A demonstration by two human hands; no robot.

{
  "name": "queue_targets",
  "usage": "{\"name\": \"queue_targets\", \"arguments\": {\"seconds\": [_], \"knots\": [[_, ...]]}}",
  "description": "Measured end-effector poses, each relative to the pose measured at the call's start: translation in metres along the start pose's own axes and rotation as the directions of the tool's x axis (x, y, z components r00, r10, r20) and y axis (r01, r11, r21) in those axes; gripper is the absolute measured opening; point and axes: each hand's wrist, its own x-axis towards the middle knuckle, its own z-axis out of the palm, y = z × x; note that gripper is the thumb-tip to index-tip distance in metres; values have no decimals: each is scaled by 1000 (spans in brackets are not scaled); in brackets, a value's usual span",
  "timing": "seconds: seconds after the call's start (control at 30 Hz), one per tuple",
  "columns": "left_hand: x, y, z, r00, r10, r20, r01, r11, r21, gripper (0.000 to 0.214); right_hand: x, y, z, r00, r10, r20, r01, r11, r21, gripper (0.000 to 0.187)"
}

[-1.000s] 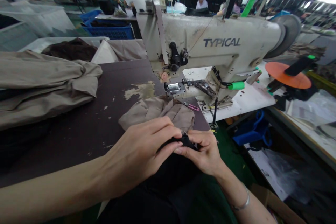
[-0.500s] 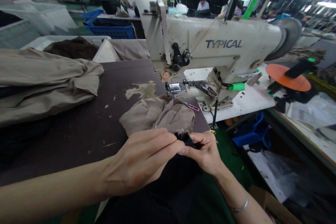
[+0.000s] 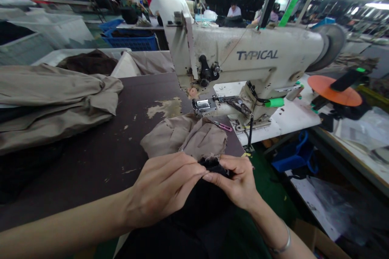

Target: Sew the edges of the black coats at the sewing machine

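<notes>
The person sits at the near edge of a dark brown worktop, both hands drawn close together just off its front edge. The left hand has its fingers curled in, thumb and fingertips pinching a small bunch of black fabric. The right hand meets it from the other side, thumb and forefinger pressed on the same bunch, so the two hands' fingertips almost touch. The black fabric runs down from the pinch into the person's lap, below the worktop's edge. A thin metal bracelet sits on the right wrist.

Just beyond the hands, a crumpled tan piece lies on the worktop, its near frayed edge touching the black fabric. Behind it stands a cream sewing machine, its needle end close over the far side of the tan piece. A pair of pink thread snips lies beside the machine's base, just right of the tan piece. To the left, well apart from the hands, a large heap of tan garments is spread over the worktop. An orange disc sits at the far right beyond the machine. At the back, other people work at their own stations beside a blue crate.
</notes>
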Motion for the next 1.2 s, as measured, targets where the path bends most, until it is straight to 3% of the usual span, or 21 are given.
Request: {"name": "queue_targets", "arguments": {"seconds": [0.27,0.57,0.97,1.1,1.2], "knots": [[11,4,0,982,-178,68,188,964,-187,17,0,4,-4,999,-4,43,3,1000,16,24],[13,-3,-3,930,-305,206,347,914,-212,12,1,7,-5,999,-35,41,33,999,41,24],[27,-17,-6,850,-285,444,470,790,-393,10,4,7,-8,996,-42,85,38,998,49,41],[29,-16,-8,832,-272,483,475,800,-368,7,5,7,-9,994,-42,100,39,999,31,45],[31,-14,-9,843,-252,476,440,832,-338,8,6,8,-9,996,-45,82,44,999,16,47]]}}
